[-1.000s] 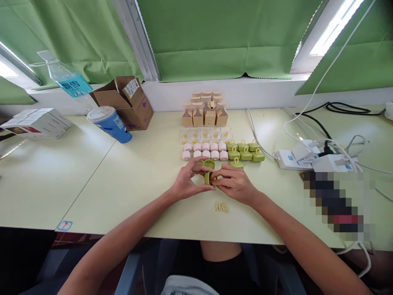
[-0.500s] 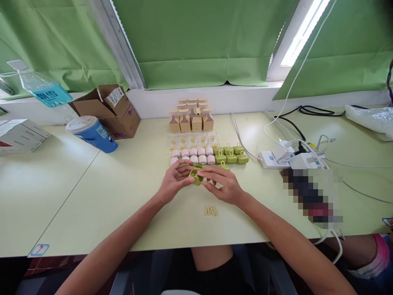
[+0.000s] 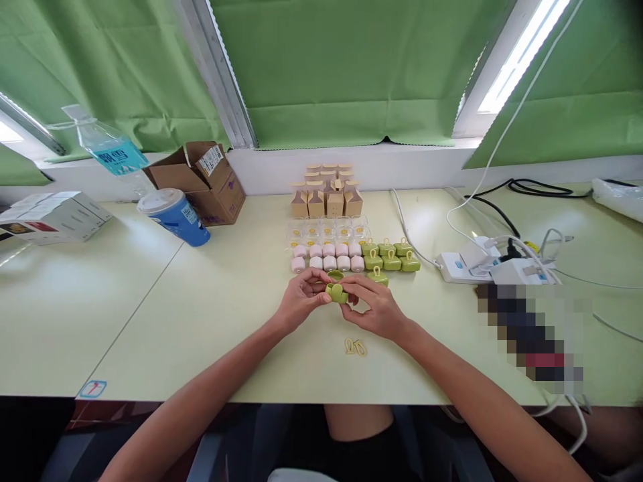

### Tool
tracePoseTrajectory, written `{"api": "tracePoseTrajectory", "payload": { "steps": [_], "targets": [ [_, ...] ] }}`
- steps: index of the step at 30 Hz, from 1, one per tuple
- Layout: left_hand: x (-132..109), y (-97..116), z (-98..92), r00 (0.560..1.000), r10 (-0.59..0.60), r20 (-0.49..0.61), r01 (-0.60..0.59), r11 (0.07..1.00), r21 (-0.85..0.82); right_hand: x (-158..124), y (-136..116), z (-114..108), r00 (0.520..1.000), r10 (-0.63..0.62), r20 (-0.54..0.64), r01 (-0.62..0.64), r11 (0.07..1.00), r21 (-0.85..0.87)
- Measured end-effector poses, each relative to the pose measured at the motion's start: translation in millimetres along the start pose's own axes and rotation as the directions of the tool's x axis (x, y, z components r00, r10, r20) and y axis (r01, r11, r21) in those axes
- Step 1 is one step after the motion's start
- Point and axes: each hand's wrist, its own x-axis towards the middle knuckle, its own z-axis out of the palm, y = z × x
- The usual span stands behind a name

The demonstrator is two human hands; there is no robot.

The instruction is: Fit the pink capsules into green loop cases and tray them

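Your left hand (image 3: 300, 302) and right hand (image 3: 376, 309) both pinch the small green plastic case (image 3: 336, 292) near the pink rounded cases (image 3: 326, 258). You seem mid-fitting, so steady your fingertips.

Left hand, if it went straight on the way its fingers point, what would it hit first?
The left hand pinches the small green case, so that comes first; straight past it, likely the fingers of the right hand, though depth is unclear.

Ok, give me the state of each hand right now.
Left hand: closed on the small green case.
Right hand: closed on the same small green case.
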Motion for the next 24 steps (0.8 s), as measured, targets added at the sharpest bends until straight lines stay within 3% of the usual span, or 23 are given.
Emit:
{"api": "tracePoseTrajectory", "payload": {
  "steps": [10, 14, 17, 24],
  "targets": [
    [2, 2, -1.7, 0.999, 0.007, 0.031, -0.009, 0.999, 0.049, 1, -8, 1, 0.999, 0.027, -0.025, -0.026, 0.999, 0.024],
    [2, 2, -0.9, 0.996, 0.09, 0.029, -0.092, 0.993, 0.073, 2, -12, 2, 0.986, 0.105, -0.129, -0.102, 0.994, 0.025],
    [0, 1, 3.2, 0.99, 0.137, 0.023, -0.139, 0.969, 0.202, 5, -10, -2, 0.965, 0.169, -0.199, -0.176, 0.984, -0.019],
    [-2, -1, 7.4, 0.982, 0.174, 0.077, -0.19, 0.91, 0.367, 1, 4, -8, 0.946, 0.324, 0.022, -0.323, 0.932, 0.163]
  ]
}}
